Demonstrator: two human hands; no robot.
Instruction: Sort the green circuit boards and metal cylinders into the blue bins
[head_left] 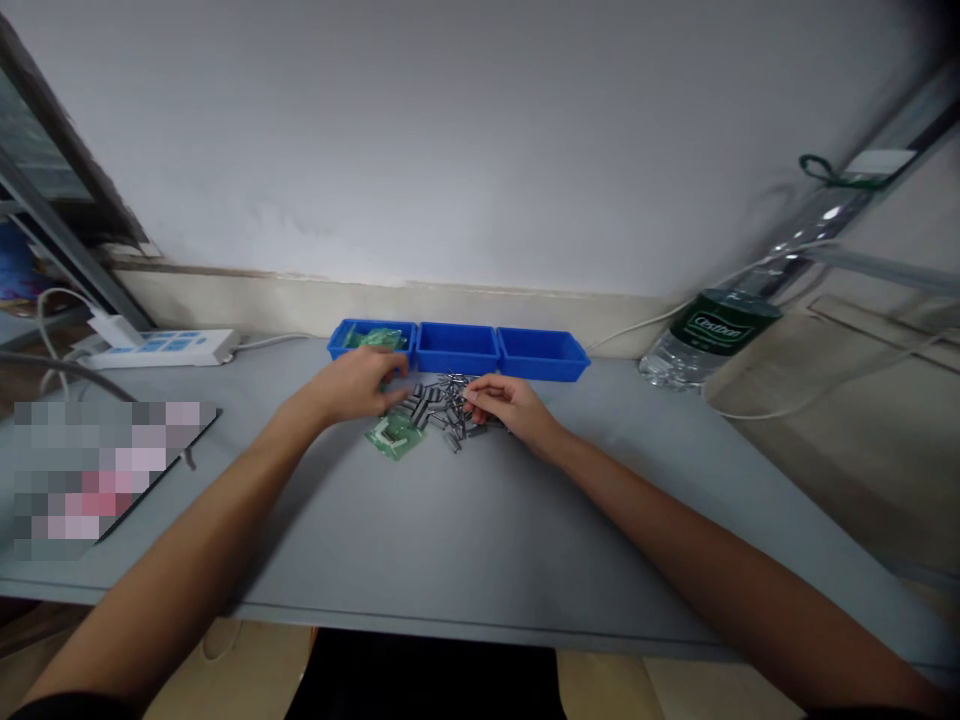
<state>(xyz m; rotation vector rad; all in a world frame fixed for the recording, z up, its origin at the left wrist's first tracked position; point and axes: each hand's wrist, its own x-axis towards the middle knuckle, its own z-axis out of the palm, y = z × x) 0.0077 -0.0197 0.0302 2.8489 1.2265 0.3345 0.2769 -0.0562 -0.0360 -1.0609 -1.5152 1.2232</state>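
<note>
Gray tabletop (450,540) is standing against a pale wall (480,150); 3 blue bins (457,362) are lining the back, power strip (169,347) far L, water bottle (712,335) R. Small metal pcs (453,410) are lying mid-table before the bins, w/ green packet (395,436) at near L. L hand (360,383) is arching in, thumb & fingers apart; R hand (517,408) is bending over pcs, fingertips close; can't tell if clamping any.

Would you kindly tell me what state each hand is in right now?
Left hand: open, thumb and fingers apart.
Right hand: fingertips drawn together at the pile of metal pieces; whether they grip one cannot be told.
</note>
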